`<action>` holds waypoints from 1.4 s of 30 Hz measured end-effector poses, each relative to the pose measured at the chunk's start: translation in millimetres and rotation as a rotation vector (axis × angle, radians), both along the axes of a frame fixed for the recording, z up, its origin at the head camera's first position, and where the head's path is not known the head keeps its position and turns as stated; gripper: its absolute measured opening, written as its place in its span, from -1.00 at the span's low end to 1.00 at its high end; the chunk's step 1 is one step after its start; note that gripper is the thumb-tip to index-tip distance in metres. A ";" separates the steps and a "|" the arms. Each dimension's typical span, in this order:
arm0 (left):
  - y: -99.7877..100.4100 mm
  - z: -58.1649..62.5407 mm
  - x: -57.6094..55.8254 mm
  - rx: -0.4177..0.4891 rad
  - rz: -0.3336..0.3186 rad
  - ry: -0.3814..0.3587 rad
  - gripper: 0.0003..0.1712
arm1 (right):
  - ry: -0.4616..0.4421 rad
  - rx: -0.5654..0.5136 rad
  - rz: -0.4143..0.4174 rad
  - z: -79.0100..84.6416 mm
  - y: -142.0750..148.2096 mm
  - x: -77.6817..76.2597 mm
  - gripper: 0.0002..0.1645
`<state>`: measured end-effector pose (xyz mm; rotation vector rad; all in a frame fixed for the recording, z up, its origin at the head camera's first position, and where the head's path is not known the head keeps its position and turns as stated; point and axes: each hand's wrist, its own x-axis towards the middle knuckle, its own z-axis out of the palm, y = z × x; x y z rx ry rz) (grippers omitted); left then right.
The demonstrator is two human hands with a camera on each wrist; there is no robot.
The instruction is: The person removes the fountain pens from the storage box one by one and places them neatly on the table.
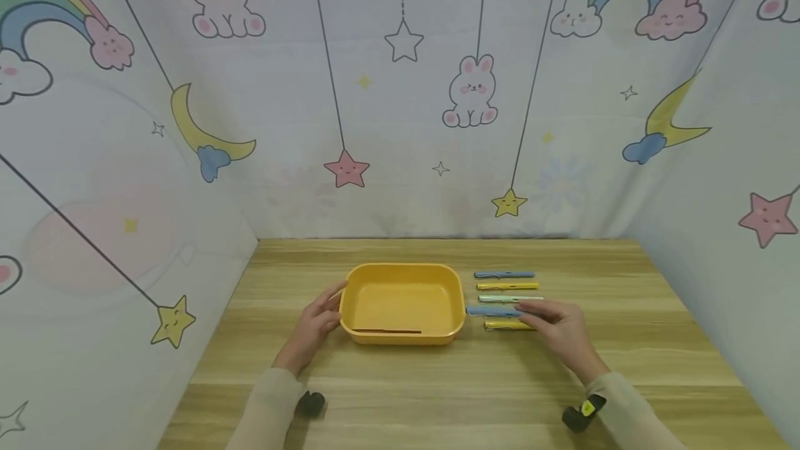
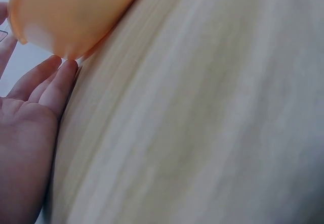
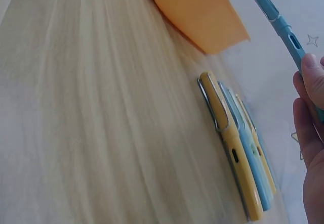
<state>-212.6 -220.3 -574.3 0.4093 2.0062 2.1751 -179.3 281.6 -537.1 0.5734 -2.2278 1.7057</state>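
Observation:
My right hand (image 1: 558, 332) pinches a blue capped pen (image 1: 492, 311) between thumb and fingers. In the right wrist view the held pen (image 3: 276, 19) is above the table, tilted, its cap end pointing away from the hand. Beneath and beside that hand lie several capped pens in a row, including a yellow pen (image 1: 509, 325) nearest me and a light green pen (image 1: 509, 298). My left hand (image 1: 314, 325) touches the left end of a yellow-orange tray (image 1: 403, 340), its fingertips against the outer wall in the left wrist view.
Inside the tray, a thin dark red stick-like item (image 1: 387, 331) lies along the near wall. Another yellow pen (image 1: 507, 286) and a blue pen (image 1: 504, 275) lie farther back on the wood-grain table (image 1: 400, 394). Patterned cloth (image 1: 400, 123) encloses the back and sides.

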 end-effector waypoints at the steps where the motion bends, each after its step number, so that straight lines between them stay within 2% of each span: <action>1: -0.1 -0.3 0.0 -0.002 0.001 -0.002 -0.22 | -0.008 0.004 -0.001 -1.2 1.8 1.5 -0.69; 11: 0.5 -2.3 0.6 -0.014 0.010 -0.025 -0.23 | -0.059 0.049 -0.072 -12.2 16.7 15.6 -0.67; 17: -0.2 -1.9 1.8 -0.011 0.004 -0.028 -0.22 | -0.049 0.150 -0.136 -17.5 23.0 22.9 -0.71; 28: 0.1 -3.9 1.9 -0.008 0.014 -0.037 -0.24 | -0.098 0.200 -0.153 -30.3 34.6 31.0 -0.69; 32: 0.1 -4.2 0.2 -0.002 0.008 -0.019 -0.23 | -0.088 0.223 -0.169 -34.5 36.8 32.1 -0.72; 42: 0.5 -0.4 -0.9 -0.009 0.003 -0.019 -0.23 | 0.003 0.272 -0.174 -37.8 39.7 27.6 -0.69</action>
